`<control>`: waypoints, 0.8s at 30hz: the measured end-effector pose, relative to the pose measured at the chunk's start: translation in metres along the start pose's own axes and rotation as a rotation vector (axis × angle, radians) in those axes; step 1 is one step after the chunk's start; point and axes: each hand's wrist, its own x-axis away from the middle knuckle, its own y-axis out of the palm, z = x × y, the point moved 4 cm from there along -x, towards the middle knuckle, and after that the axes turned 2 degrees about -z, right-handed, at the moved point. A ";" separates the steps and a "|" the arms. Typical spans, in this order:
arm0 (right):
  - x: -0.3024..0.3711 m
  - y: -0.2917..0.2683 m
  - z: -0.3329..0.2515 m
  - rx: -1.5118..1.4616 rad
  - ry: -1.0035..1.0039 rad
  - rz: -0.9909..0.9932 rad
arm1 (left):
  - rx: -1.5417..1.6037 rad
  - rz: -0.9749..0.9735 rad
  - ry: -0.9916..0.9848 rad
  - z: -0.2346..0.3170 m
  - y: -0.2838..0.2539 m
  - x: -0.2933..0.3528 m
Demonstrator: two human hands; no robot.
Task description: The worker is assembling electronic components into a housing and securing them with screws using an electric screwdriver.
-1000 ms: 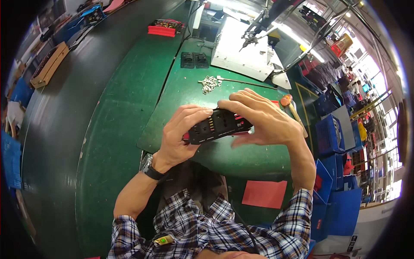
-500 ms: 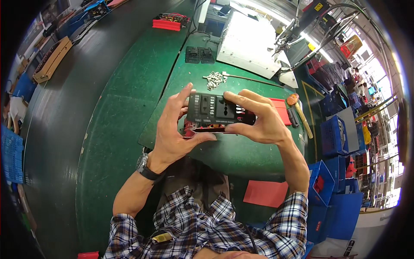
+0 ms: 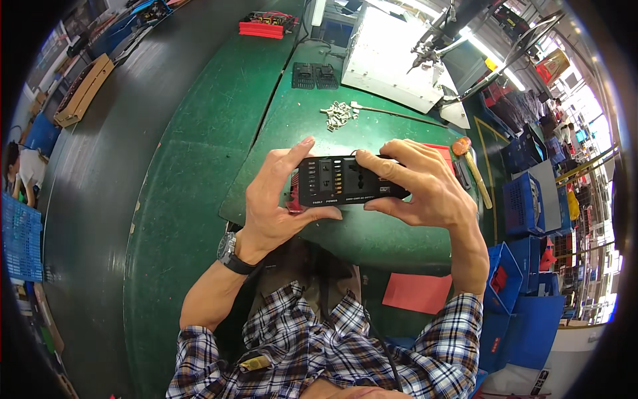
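Observation:
Above the green bench (image 3: 186, 219), both hands hold a power inverter, its black end panel (image 3: 349, 183) facing up. The panel has socket holes and rows of vent slots. Some red casing (image 3: 293, 199) shows at its left end. My left hand (image 3: 271, 189) is closed round that end, thumb along the near edge. Gripping the other end, my right hand (image 3: 432, 189) has its index finger on top of the panel and its thumb on the near side. Most of the inverter's body below the panel is hidden.
Beyond the hands lie a pile of small metal clips (image 3: 339, 115), two black panels (image 3: 315, 76) and a thin rod (image 3: 402, 114). A hammer (image 3: 477, 173) rests at the right. Farther back are a white box-like machine (image 3: 389, 60) and a red unit (image 3: 260, 30). Blue bins (image 3: 502, 276) stand right.
The black panel has tipped so that its face shows more squarely, and the gap along its near edge is out of sight. Both hands keep their hold. The whole view has shifted slightly.

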 end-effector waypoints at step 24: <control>-0.001 0.000 -0.003 0.012 0.094 -0.061 | -0.027 0.008 0.014 0.002 -0.004 -0.001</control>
